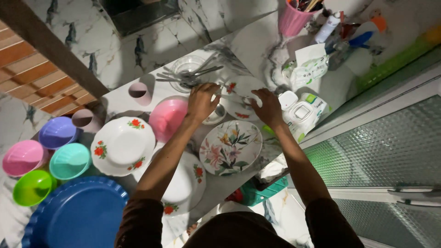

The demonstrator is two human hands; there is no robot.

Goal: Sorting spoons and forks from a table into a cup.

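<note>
**Two hands on a red-flowered plate at the far edge of a crowded counter**

Two bare hands meet over one small white plate with red flowers that lies on the marble counter, beyond a larger plate painted with pink and green blooms. The left hand rests on the plate's near-left rim, fingers curled over it; how firmly they grip cannot be made out, because the back of the hand hides the fingertips. The right hand lies on the right rim, fingers bent and spread across the edge, thumb out of sight. Much of the plate is covered by both hands, and a second flowered rim seems to show beneath it, though the stack is hard to read.

Just beyond the left hand a clear glass dish holds a heap of metal cutlery; single pieces blur together. A pink bowl sits just left of the left wrist. Right of the right hand lies a wet-wipes pack with a white flip lid.

Nearer, a white scalloped bowl with red roses sits partly over a matching plate, which the left forearm crosses. A blue plate is cut off by the bottom edge. Purple, pink, teal and green small bowls cluster at the left. A pink cup at the top is cropped.
</note>
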